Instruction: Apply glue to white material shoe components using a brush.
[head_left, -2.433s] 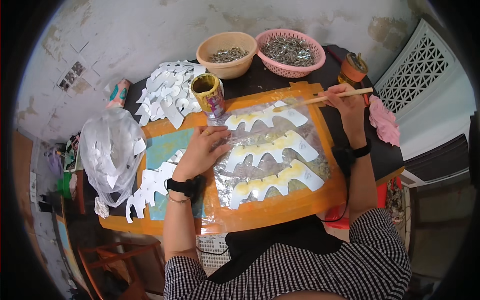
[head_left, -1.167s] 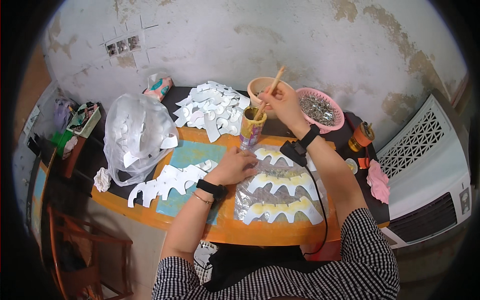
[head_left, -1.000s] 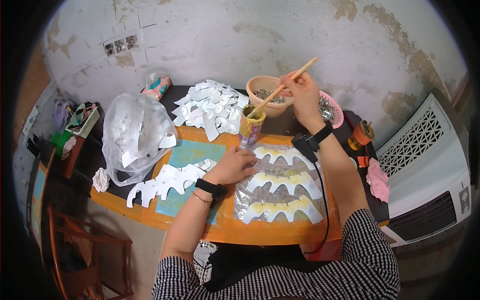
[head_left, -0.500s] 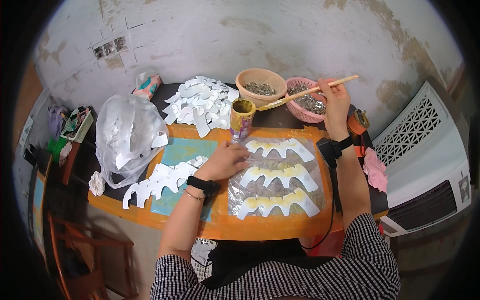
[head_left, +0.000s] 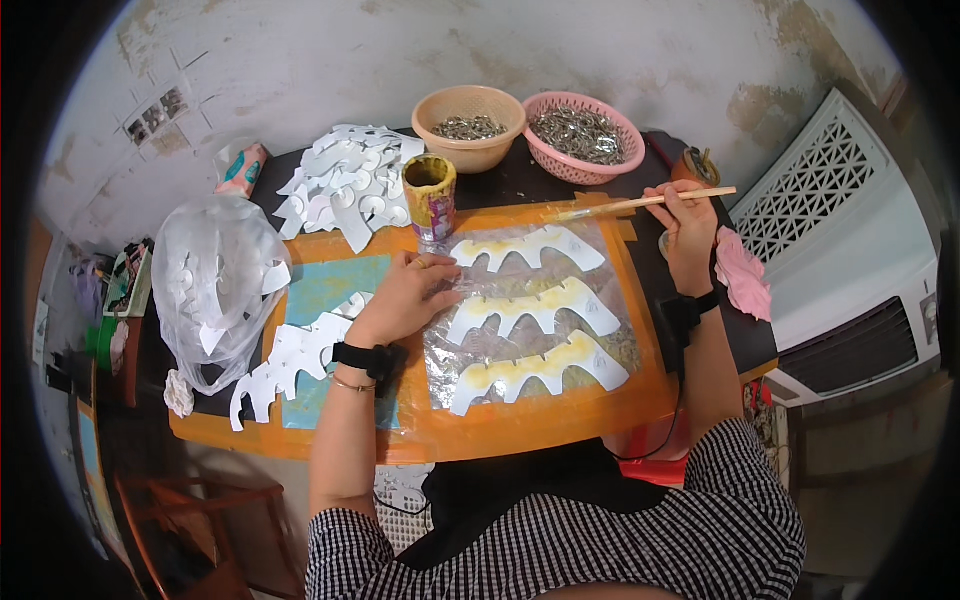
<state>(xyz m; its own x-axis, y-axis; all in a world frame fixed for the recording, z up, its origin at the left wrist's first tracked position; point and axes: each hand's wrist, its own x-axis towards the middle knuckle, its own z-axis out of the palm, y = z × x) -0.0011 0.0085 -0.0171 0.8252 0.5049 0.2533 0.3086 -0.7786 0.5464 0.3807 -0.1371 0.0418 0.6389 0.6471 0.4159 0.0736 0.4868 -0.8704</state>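
Note:
A long wooden-handled brush is gripped in my right hand, its yellowed tip pointing left, near the top cut-out. Three white scalloped cut-outs lie in a column on a clear plastic sheet: a top one, a middle one and a bottom one, each with yellowish smears along its upper edge. My left hand rests palm down with fingers apart, beside the left end of the top cut-out; I cannot tell whether it touches it. Behind that hand stands a yellow-crusted can.
White cut-outs overlap on a blue sheet at left; more form a pile behind. A plastic bag holds others. An orange bowl and pink basket contain metal pieces. A pink cloth lies right, near a white cooler.
My right hand has come down and nearer, drawing the brush tip away from the can's rim toward the top cut-out. The whole view has shifted; my left hand stays by the cut-out's left end.

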